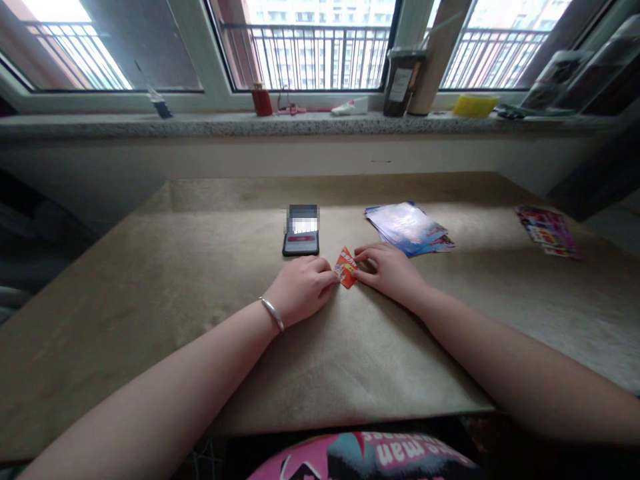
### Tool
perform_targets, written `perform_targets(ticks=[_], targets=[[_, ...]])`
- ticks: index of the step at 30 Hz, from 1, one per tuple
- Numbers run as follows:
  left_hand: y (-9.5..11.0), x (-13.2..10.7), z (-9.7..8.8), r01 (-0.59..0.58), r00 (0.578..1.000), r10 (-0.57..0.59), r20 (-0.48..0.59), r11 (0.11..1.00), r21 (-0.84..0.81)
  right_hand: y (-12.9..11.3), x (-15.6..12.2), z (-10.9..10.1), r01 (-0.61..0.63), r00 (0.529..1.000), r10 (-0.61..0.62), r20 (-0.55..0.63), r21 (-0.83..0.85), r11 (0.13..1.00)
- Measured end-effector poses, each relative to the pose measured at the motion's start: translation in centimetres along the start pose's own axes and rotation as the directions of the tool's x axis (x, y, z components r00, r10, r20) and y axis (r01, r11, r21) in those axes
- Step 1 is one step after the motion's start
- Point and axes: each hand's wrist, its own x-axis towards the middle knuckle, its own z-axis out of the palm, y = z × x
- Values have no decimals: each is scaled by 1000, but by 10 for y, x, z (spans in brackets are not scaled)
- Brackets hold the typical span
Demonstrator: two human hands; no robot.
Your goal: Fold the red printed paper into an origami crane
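A small folded piece of orange printed paper (346, 268) lies on the brown-covered table (250, 373), roughly diamond-shaped. My left hand (303, 285) is closed at its left edge, with the fingertips curled down against the paper and partly hidden. On the other side my right hand (387, 270) pinches the right edge between thumb and fingers. A silver bangle (271, 313) circles my left wrist. Just beyond my left hand lies a phone (301, 241) with a lit, partly blurred screen.
Beyond my right hand is a stack of blue printed sheets (407, 227). Pink and purple printed sheets (547, 230) lie at the far right. On the stone windowsill (210, 127) stand a red bottle (261, 101), a dark container (401, 83) and a yellow object (475, 105).
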Motion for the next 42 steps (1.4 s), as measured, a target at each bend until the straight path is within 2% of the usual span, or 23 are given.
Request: perform_targets(ticks=[4, 10, 15, 22, 29, 38, 42], targets=[[5, 0, -3, 59, 998, -60, 23, 998, 13, 4, 2, 2, -7, 1000, 8, -14, 55, 998], [5, 1, -1, 164, 986, -163, 21, 986, -36, 1, 3, 2, 61, 998, -63, 13, 111, 992], [5, 4, 0, 275, 961, -273, 37, 960, -44, -3, 5, 1, 94, 995, -99, 32, 146, 985], [6, 7, 0, 372, 928, -372, 20, 925, -79, -8, 4, 0, 100, 993, -107, 40, 154, 983], [3, 7, 2, 360, 931, -366, 1, 915, -181, -10, 3, 4, 48, 998, -52, 40, 98, 994], [-10, 6, 14, 301, 932, -359, -43, 837, -456, -7, 4, 1, 14, 999, -22, 37, 218, 976], [-12, 7, 16, 283, 939, -343, -39, 830, -481, -5, 4, 2, 23, 998, -35, 51, 221, 975]])
